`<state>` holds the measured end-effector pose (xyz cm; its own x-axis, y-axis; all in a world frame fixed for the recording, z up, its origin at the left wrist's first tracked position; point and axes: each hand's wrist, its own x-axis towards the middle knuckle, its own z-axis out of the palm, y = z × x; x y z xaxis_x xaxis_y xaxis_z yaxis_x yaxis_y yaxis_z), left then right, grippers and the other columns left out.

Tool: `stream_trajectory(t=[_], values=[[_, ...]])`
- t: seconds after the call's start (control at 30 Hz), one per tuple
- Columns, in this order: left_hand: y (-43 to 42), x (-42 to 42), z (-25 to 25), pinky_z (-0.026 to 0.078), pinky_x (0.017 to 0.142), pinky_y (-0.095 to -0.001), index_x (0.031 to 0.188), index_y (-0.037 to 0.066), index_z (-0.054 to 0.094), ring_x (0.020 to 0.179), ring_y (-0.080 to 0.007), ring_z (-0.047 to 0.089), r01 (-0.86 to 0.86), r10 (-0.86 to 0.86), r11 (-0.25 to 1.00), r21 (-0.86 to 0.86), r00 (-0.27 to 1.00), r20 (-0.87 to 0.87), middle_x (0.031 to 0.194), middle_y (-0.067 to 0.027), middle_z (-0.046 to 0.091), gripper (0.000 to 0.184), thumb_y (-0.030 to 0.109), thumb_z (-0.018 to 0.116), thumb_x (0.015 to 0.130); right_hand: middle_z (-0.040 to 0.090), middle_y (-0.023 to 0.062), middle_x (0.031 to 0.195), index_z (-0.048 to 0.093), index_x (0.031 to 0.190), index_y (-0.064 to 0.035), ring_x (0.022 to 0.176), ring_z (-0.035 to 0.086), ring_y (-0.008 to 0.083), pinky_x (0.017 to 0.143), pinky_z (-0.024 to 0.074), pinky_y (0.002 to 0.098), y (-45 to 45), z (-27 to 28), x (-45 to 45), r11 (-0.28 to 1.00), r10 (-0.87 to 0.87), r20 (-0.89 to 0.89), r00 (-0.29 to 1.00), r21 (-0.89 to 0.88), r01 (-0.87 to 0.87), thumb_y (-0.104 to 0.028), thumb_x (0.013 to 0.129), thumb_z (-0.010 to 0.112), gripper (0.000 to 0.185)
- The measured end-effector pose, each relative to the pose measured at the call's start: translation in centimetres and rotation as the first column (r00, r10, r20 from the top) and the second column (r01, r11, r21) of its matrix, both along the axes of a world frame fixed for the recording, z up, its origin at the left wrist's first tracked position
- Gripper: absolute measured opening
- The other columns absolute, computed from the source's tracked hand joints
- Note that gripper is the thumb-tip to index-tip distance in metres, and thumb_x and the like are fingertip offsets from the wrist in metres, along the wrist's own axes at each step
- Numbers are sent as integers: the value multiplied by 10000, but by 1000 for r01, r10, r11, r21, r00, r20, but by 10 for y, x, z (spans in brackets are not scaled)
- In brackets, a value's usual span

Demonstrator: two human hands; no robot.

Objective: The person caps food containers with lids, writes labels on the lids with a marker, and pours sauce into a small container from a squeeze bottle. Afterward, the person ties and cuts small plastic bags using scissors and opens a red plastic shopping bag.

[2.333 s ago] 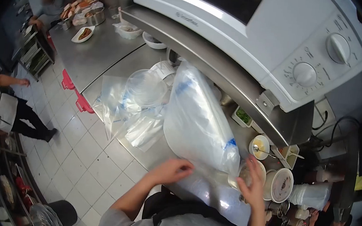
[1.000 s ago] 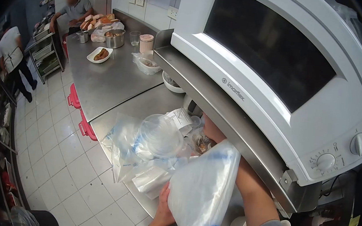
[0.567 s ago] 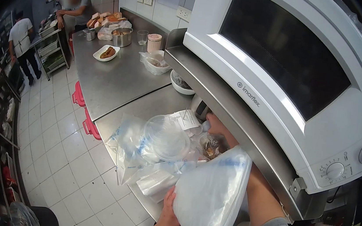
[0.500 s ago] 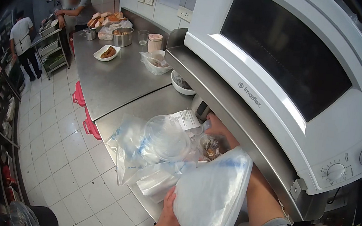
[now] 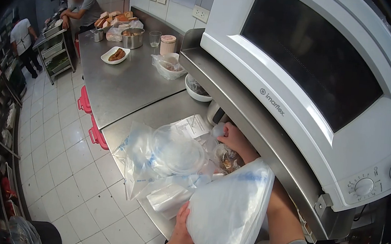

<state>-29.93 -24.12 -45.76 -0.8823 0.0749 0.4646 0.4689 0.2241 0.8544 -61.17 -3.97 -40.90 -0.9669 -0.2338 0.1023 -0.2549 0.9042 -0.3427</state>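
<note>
My left hand (image 5: 182, 231) grips the near-left edge of a thick stack of clear plastic bags (image 5: 232, 207), which is tilted and lies partly across my right forearm. Under the microwave shelf, my right hand (image 5: 234, 139) has its fingers closed at a small translucent, bluish plastic piece (image 5: 218, 129); what exactly it is I cannot tell. Just below that hand is a clear bag with brown contents (image 5: 226, 157). Round clear plastic lids (image 5: 179, 151) and loose plastic bags (image 5: 136, 163) cover the counter to the left. A printed paper slip (image 5: 193, 125) lies behind the lids.
A white microwave (image 5: 306, 67) stands on a steel shelf (image 5: 251, 137) above my right arm. The steel counter (image 5: 137, 85) holds a white dish of food (image 5: 115, 55), a metal pot (image 5: 132, 38) and white bowls (image 5: 198, 90). Two people are at the far left.
My right hand has shifted slightly, drawing a little into clearer view with the translucent piece. The paper slip has moved slightly left. My left hand stays on the bags.
</note>
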Motion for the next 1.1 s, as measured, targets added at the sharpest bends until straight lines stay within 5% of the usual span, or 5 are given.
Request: stream_trajectory(t=[0.17, 0.33, 0.4, 0.63, 1.1], values=[[0, 0, -1, 299, 1015, -497, 1343, 81, 175, 1248, -435, 299, 4, -4, 1000, -6, 1000, -2, 1355, -277, 248, 1049, 181, 841, 539, 619, 168, 869, 560, 941, -7, 838, 614, 305, 743, 476, 377, -14, 1, 16, 999, -14, -391, 920, 30, 27, -284, 606, 780, 488], [0, 1, -4, 300, 1016, -494, 1343, 78, 174, 1255, -429, 295, 6, -6, 1000, 18, 1000, 10, 1358, -274, 243, 1069, 207, 851, 526, 628, 186, 932, 587, 1000, 30, 889, 614, 303, 796, 469, 370, -19, 7, -17, 910, -155, 147, 977, -363, 199, -358, 625, 774, 572], [0, 0, -5, 299, 1019, -491, 1345, 82, 173, 1259, -424, 293, 6, -6, 1000, 20, 1000, 17, 1362, -268, 242, 1085, 220, 859, 516, 629, 198, 953, 599, 1008, 46, 896, 617, 300, 788, 476, 366, -7, -22, -38, 854, -80, -4, 997, -516, 66, -402, 633, 764, 607], [0, 0, -11, 306, 1025, -481, 1347, 86, 182, 1265, -413, 295, 11, -11, 1000, 16, 1000, 5, 1369, -251, 245, 1120, 259, 878, 487, 642, 162, 932, 622, 993, 46, 767, 636, 203, 584, 509, 293, -19, 26, -22, 888, -248, 551, 797, -199, 414, -395, 636, 738, 579], [1, 0, -14, 314, 1019, -472, 1341, 83, 190, 1253, -410, 316, -9, 9, 1000, 18, 1000, 1, 1361, -257, 259, 1124, 268, 881, 475, 570, 88, 896, 522, 1020, 2, 831, 551, 178, 735, 446, 288, -16, 21, -2, 912, -43, 268, 962, -383, 148, -333, 536, 822, 661]])
